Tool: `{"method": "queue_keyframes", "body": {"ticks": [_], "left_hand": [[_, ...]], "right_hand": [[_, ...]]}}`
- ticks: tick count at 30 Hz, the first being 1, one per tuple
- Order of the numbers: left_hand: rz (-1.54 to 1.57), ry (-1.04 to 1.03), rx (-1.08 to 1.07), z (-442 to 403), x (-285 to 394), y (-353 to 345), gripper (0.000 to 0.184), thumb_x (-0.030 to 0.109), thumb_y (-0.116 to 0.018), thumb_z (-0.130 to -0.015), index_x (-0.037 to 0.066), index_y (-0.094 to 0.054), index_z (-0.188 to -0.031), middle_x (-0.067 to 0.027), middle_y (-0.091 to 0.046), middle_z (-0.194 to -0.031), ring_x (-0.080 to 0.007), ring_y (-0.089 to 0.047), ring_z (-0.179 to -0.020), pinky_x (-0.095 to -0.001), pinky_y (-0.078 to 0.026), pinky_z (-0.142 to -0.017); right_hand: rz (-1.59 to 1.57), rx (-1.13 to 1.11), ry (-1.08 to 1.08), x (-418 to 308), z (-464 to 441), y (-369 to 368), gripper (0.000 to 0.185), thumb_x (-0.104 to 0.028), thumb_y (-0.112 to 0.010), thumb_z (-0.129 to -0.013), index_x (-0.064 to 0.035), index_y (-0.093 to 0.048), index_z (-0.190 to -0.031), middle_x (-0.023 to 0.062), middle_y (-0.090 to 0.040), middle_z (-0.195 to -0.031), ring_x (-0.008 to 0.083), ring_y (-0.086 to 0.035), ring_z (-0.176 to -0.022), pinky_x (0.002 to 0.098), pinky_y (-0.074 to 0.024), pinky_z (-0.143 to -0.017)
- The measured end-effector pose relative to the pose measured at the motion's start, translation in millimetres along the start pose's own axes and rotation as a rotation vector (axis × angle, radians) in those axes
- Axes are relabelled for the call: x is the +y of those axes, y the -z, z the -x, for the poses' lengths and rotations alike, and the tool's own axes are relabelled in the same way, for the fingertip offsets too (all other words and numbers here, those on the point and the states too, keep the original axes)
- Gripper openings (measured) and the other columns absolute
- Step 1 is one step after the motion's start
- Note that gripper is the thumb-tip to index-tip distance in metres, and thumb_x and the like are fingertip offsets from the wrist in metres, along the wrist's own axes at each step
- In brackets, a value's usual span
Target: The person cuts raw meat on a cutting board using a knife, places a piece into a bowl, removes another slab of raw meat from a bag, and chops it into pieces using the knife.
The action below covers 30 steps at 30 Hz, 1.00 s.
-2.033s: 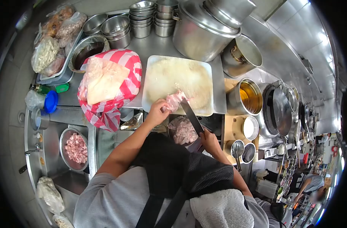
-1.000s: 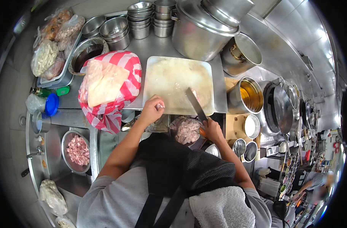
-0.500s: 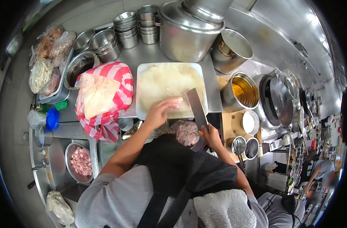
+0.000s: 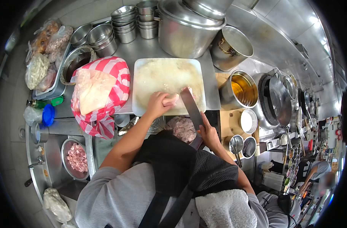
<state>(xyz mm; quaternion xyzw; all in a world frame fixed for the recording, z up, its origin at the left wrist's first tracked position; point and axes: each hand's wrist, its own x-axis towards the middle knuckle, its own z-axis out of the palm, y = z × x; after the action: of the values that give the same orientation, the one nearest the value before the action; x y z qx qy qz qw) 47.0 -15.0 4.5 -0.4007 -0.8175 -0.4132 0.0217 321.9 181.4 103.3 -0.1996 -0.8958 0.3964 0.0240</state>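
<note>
At bd, L hand curled round meat, R hand gripping knife.

Single head-worn view, forward and downward

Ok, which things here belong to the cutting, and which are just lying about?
Part of the cutting:
knife, in the right hand
meat piece, at the left hand
cutting board
meat pile below the board, probably

Seemingly just lying about:
large lidded pot
stacked metal bowls
wok
</note>
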Motion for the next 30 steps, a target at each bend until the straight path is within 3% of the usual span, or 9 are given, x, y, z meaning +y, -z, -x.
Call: {"method": "queue_keyframes", "body": {"ticks": [4, 7, 9, 18, 23, 25, 30], "left_hand": [[0.156, -0.024, 0.147, 9, 2, 10, 0.062, 0.016, -0.097, -0.069, 0.008, -0.07, -0.124, -0.0151, -0.067, -0.124, -0.0374, -0.063, -0.122, -0.0465, -0.054, -0.103], [0.237, -0.013, 0.118, 9, 0, 15, 0.055, 0.016, -0.096, -0.071, 0.007, -0.072, -0.119, -0.0153, -0.065, -0.13, -0.0371, -0.063, -0.125, -0.0465, -0.052, -0.108], [0.228, -0.042, 0.024, 8, 0, 15, 0.046, 0.015, -0.093, -0.074, 0.006, -0.072, -0.114, -0.0138, -0.067, -0.125, -0.0365, -0.064, -0.122, -0.0458, -0.054, -0.105], [0.194, -0.048, 0.036, 1, 5, 12, 0.026, 0.008, -0.084, -0.079, 0.006, -0.07, -0.101, -0.0123, -0.069, -0.111, -0.0375, -0.065, -0.109, -0.0461, -0.054, -0.096], [0.214, -0.053, 0.033, -2, 4, 12, 0.029, 0.007, -0.085, -0.079, 0.005, -0.068, -0.103, -0.0132, -0.069, -0.112, -0.0376, -0.065, -0.11, -0.0457, -0.055, -0.096], [0.228, -0.047, 0.035, -1, 3, 11, 0.033, 0.007, -0.086, -0.079, 0.004, -0.067, -0.105, -0.0145, -0.068, -0.115, -0.0379, -0.066, -0.111, -0.046, -0.055, -0.095], [0.328, -0.025, 0.106, 2, -5, 13, 0.042, 0.006, -0.084, -0.078, 0.005, -0.062, -0.114, -0.0166, -0.064, -0.116, -0.0402, -0.064, -0.108, -0.0462, -0.055, -0.094]], "right_hand": [[0.013, -0.024, 0.171, -30, -7, 4, 0.079, -0.006, -0.06, -0.104, -0.0198, -0.028, -0.174, 0.0379, -0.072, -0.103, 0.055, -0.071, -0.094, 0.0574, -0.0543, -0.083], [0.042, -0.118, 0.07, -37, -16, 0, 0.077, -0.006, -0.058, -0.105, -0.0219, -0.027, -0.174, 0.0375, -0.072, -0.107, 0.0571, -0.068, -0.099, 0.0633, -0.052, -0.084], [0.067, -0.128, 0.082, -31, -22, -8, 0.077, -0.006, -0.057, -0.105, -0.0225, -0.027, -0.174, 0.0373, -0.072, -0.107, 0.0571, -0.068, -0.099, 0.0636, -0.0518, -0.084], [0.195, -0.127, 0.004, -46, -25, -5, 0.075, -0.009, -0.056, -0.107, -0.0272, -0.027, -0.174, 0.0355, -0.072, -0.107, 0.0564, -0.069, -0.098, 0.0635, -0.0526, -0.084], [0.209, -0.232, -0.04, -34, -34, -15, 0.077, -0.008, -0.055, -0.107, -0.0279, -0.026, -0.174, 0.0343, -0.073, -0.107, 0.0565, -0.069, -0.096, 0.0635, -0.0522, -0.082], [0.2, -0.2, -0.017, -41, -38, -13, 0.077, -0.005, -0.058, -0.105, -0.0234, -0.029, -0.174, 0.0361, -0.072, -0.108, 0.0553, -0.07, -0.097, 0.059, -0.0536, -0.082], [0.096, -0.171, 0.007, -60, -35, -5, 0.076, -0.006, -0.057, -0.106, -0.0214, -0.027, -0.174, 0.0369, -0.071, -0.116, 0.0562, -0.07, -0.102, 0.0589, -0.0543, -0.085]]}}
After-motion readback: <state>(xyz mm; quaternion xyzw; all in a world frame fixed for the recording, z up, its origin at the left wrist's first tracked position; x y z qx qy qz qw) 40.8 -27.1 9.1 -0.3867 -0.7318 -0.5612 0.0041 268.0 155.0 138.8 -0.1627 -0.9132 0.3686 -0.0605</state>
